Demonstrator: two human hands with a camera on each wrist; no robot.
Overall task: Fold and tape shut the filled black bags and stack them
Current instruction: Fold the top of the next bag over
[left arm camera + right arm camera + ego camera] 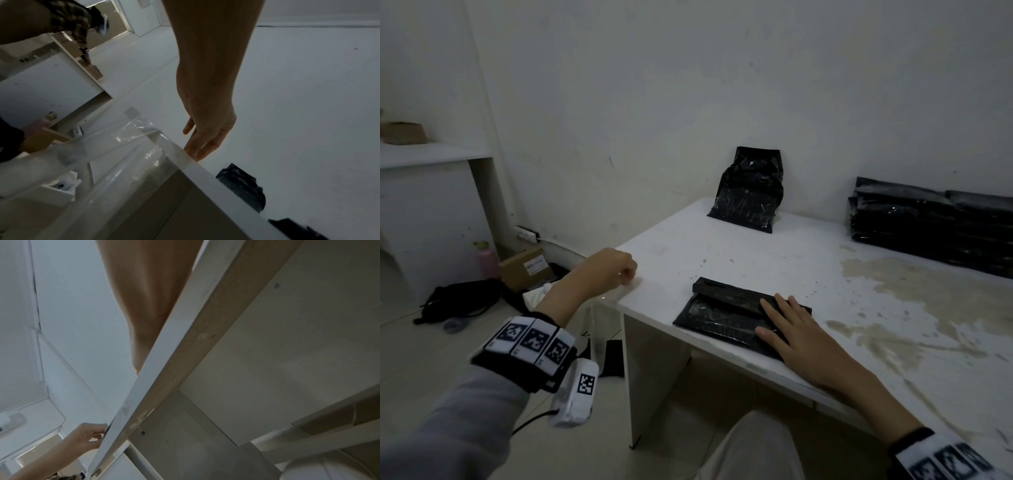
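While flat, right hand (796, 334) on bag (722, 313)

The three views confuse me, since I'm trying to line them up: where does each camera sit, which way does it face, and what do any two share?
Head: on the person's head, looking down at the white table; shows the left hand at the table's corner and the right hand flat on the folded black bag.
Left wrist: along the left hand to the table edge.
Right wrist: below the table edge, facing up; shows the right forearm.
Shared: the right wrist view also catches the left hand at the edge.
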